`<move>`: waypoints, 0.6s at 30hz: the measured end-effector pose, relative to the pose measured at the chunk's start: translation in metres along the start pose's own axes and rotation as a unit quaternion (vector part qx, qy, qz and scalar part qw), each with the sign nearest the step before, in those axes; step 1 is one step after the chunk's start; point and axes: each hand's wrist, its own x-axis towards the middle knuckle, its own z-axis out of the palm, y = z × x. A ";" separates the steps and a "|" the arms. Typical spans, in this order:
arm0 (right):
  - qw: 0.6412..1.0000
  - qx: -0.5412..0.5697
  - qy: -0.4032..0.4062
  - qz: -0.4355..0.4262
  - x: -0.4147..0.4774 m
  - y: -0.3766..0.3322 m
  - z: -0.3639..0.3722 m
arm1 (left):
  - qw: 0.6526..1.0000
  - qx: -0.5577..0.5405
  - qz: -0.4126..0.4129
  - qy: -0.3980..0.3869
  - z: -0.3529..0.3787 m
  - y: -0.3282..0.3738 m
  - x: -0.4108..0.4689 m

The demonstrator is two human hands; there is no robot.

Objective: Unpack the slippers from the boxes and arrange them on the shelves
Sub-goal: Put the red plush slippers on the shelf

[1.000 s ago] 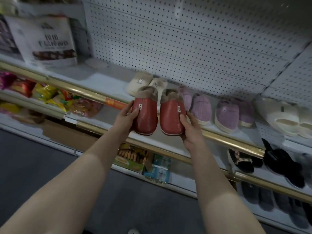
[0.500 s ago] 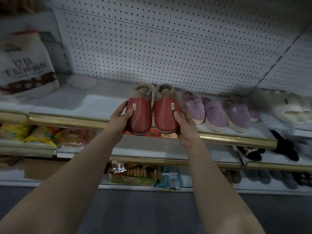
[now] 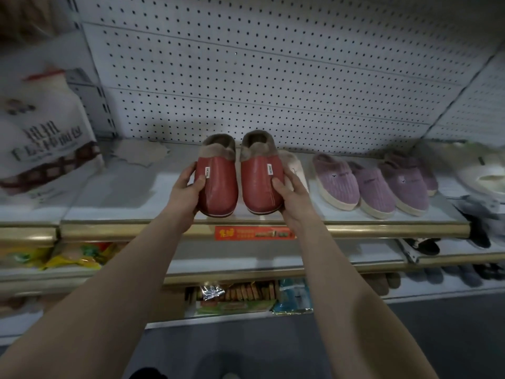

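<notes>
Two red slippers with brown fur collars and small white HOME tags are held side by side at the front of the top white shelf [image 3: 131, 198]. My left hand [image 3: 184, 196] grips the left red slipper [image 3: 218, 184] by its outer side, thumb on top. My right hand [image 3: 293, 198] grips the right red slipper [image 3: 259, 181] the same way. Their toes point toward me, just above the shelf's gold front rail [image 3: 136, 231]. A cream slipper [image 3: 295, 170] shows partly behind my right hand.
Several purple knit slippers [image 3: 374, 184] stand to the right on the same shelf, with a white slipper [image 3: 486, 179] at the far right. A white printed bag [image 3: 41, 138] stands at the left. Dark slippers and snack packets [image 3: 235, 295] fill the lower shelves. Pegboard [image 3: 273, 77] backs the shelf.
Both hands have carried the red pair up and forward onto the front of the top shelf. The two slippers have spread slightly apart, and the view has come closer.
</notes>
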 end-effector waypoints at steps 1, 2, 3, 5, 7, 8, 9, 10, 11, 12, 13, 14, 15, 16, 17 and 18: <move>1.000 -0.004 -0.004 0.001 0.004 0.005 0.010 | 1.000 0.003 0.001 0.005 -0.009 0.001 0.005; 1.000 -0.007 -0.004 0.007 0.007 0.010 0.020 | 1.000 0.007 0.000 0.009 -0.019 0.001 0.011; 1.000 -0.008 -0.001 0.016 0.008 0.015 0.031 | 1.000 0.010 -0.004 0.013 -0.029 0.000 0.017; 0.999 -0.002 0.010 0.035 0.010 0.024 0.053 | 1.000 0.011 -0.011 0.023 -0.048 -0.001 0.029; 0.999 0.004 0.027 0.046 0.009 0.034 0.075 | 0.999 0.018 -0.017 0.027 -0.065 0.001 0.041; 0.998 0.002 0.031 0.047 0.009 0.040 0.085 | 0.999 0.028 -0.022 0.026 -0.074 0.003 0.046; 0.998 -0.001 0.035 0.048 0.008 0.047 0.096 | 0.999 0.036 -0.029 0.024 -0.083 0.005 0.050; 0.998 -0.001 0.041 0.049 0.007 0.053 0.105 | 0.998 0.043 -0.034 0.021 -0.091 0.007 0.055; 0.997 -0.002 0.053 0.049 0.008 0.058 0.113 | 0.998 0.049 -0.037 0.014 -0.098 0.008 0.060; 0.997 -0.004 0.065 0.048 0.008 0.061 0.120 | 0.998 0.056 -0.042 0.008 -0.105 0.008 0.065; 0.996 -0.007 0.081 0.048 0.009 0.065 0.125 | 0.997 0.063 -0.045 0.002 -0.110 0.008 0.071; 0.994 -0.011 0.098 0.051 0.012 0.069 0.128 | 0.996 0.070 -0.048 -0.005 -0.113 0.009 0.075; 0.992 -0.017 0.113 0.054 0.012 0.073 0.130 | 0.995 0.079 -0.055 -0.014 -0.116 0.008 0.079; 0.990 -0.023 0.126 0.059 0.012 0.077 0.133 | 0.994 0.085 -0.060 -0.022 -0.118 0.008 0.082; 0.988 -0.029 0.135 0.064 0.013 0.080 0.134 | 0.994 0.089 -0.063 -0.028 -0.120 0.007 0.085; 0.987 -0.031 0.142 0.069 0.014 0.083 0.136 | 0.993 0.091 -0.064 -0.032 -0.122 0.006 0.087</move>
